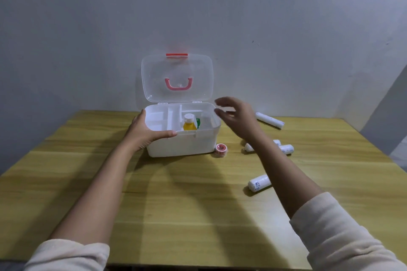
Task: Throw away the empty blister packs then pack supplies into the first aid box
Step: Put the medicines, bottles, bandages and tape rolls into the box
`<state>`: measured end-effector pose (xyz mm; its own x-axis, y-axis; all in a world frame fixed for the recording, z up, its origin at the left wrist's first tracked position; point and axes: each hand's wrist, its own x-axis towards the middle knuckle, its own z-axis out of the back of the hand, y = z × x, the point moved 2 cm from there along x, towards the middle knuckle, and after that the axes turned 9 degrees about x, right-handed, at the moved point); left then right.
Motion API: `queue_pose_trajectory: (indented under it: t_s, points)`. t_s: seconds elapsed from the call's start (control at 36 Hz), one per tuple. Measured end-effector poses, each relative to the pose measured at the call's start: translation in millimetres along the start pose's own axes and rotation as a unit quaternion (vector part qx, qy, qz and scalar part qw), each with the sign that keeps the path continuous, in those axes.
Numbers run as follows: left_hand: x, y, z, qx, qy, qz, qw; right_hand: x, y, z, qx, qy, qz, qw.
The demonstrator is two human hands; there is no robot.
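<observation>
A white first aid box stands open on the wooden table, its clear lid with a pink handle tipped back. A divided white tray fills its left part. A yellow bottle with a white cap stands in the right part, with something green behind it. My left hand grips the box's front-left rim. My right hand hovers just right of the box with fingers apart and nothing in it. White bandage rolls lie to the right. A small tape roll lies beside the box.
The table reaches a plain grey wall behind the box. Its front edge is close to my sleeves. Another small white roll lies partly hidden behind my right forearm. No blister packs or bin show in this view.
</observation>
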<state>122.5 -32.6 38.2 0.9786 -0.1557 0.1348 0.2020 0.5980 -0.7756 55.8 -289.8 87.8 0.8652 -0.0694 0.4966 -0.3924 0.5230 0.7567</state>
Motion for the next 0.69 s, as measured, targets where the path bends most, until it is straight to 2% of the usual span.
queue_pose_trajectory:
  t_s: [0.06,0.11,0.19,0.31,0.44,0.69]
  points:
    - [-0.6,0.3,0.1,0.002,-0.003,-0.001,1.0,-5.2,-14.7,19.1,-0.008,-0.023,-0.009,1.0]
    - [-1.1,0.0,0.0,0.002,-0.005,-0.004,1.0,-13.1,-32.4,39.4,-0.046,-0.01,-0.042,0.998]
    - [-1.4,-1.9,-1.1,-0.002,-0.007,-0.01,1.0,-26.2,-63.2,64.4,-0.102,0.072,-0.136,0.983]
    - [-0.7,-0.7,-0.9,-0.002,-0.003,-0.011,1.0,-30.8,-99.0,75.0,-0.234,0.166,-0.22,0.932]
    - [0.2,-1.0,-0.4,-0.007,-0.003,-0.026,1.0,-17.1,-122.7,76.1,-0.312,0.171,-0.263,0.897]
    - [3.8,5.7,-1.3,-0.005,-0.012,-0.029,0.999,8.3,-151.5,76.3,-0.324,0.18,-0.301,0.879]
